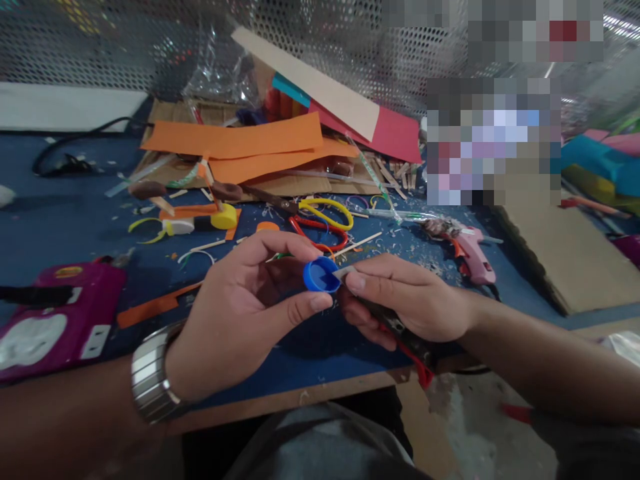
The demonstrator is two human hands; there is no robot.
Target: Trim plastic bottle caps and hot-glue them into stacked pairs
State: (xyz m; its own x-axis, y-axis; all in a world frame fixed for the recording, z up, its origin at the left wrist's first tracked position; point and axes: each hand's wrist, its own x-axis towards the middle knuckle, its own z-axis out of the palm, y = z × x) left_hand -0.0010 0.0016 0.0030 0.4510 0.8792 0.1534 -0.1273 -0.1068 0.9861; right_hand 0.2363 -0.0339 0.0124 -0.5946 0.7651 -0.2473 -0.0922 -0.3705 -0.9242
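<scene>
Between the thumb and fingers of my left hand (250, 300) is a blue bottle cap (321, 275), its hollow side turned towards me and to the right. My right hand (405, 293) is closed round a dark utility knife (393, 320) with a red end. The knife's short blade (343, 273) pokes out past my thumb and meets the cap's right rim. Just beyond my hands lie scissors (325, 223) with one yellow and one red handle loop. Part of the knife is hidden by my fingers.
A pink glue gun (475, 257) lies to the right, near a cardboard sheet (565, 247). Orange paper strips (240, 137) rest on cardboard at the back. A purple box (65, 313) with a cord sits at left. Shavings and sticks litter the blue table (280, 373).
</scene>
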